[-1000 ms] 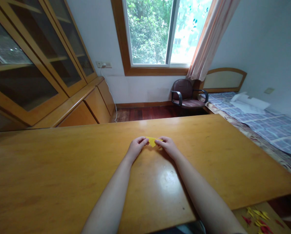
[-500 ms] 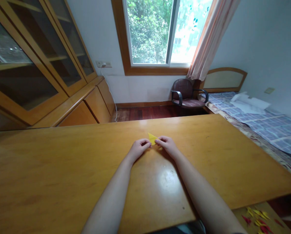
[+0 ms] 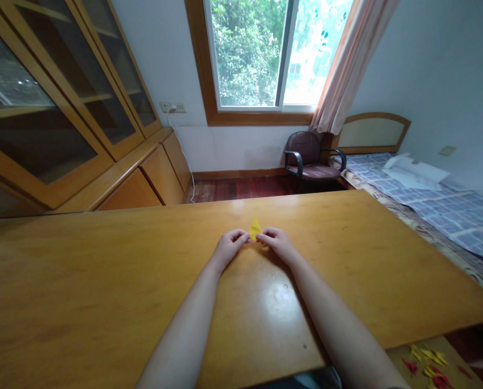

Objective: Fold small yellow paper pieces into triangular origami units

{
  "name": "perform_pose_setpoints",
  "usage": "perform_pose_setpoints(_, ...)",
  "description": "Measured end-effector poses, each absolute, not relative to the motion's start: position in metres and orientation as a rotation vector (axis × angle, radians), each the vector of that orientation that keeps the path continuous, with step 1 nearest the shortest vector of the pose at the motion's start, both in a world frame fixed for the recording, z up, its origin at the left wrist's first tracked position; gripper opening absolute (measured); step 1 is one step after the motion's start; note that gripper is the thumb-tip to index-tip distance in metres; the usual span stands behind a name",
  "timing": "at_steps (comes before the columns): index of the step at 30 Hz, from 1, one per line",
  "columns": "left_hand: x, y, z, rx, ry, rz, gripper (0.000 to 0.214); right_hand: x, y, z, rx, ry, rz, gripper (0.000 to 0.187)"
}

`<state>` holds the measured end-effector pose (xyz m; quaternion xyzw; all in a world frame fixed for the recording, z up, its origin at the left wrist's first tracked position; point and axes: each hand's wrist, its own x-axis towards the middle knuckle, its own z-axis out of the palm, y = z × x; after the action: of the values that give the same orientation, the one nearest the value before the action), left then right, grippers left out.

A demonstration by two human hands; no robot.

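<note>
Both the left hand [image 3: 228, 246] and right hand [image 3: 280, 243] pinch the yellow paper [image 3: 255, 227] near its lower corners, its tip now swung forward, so it has been turned.

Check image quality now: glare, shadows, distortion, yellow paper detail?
Head view: window's right pane mostly washed out; bright glare on the table, nearer the camera than the hands; soft shadow under the right hand; cabinet leans hard, likely wide-angle distortion; yellow paper too small to read fine creases.
</note>
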<state>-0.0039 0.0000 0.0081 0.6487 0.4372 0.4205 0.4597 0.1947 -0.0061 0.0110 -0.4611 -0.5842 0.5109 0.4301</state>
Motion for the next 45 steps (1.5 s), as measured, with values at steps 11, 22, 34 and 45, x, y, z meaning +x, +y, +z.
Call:
perform_pose_setpoints(11, -0.004, 0.0, 0.007, 1.7, 1.086, 0.978, 0.026, 0.194, -0.005, 0.008, -1.147, -1.462, 1.251, 0.03)
perform_pose_setpoints(22, -0.003, -0.002, 0.012, 1.754, 1.08, 0.908, 0.024, 0.195, -0.005, 0.005, -1.169, -1.416, 1.195, 0.029)
perform_pose_setpoints(34, -0.003, -0.001, 0.009, 1.753, 1.1, 0.886, 0.025, 0.194, -0.003, 0.003, -1.165, -1.391, 1.206, 0.029)
perform_pose_setpoints(45, -0.003, -0.003, 0.012, 1.775, 1.108, 0.904, 0.022, 0.194, -0.003, 0.002, -1.161, -1.386, 1.203, 0.029)
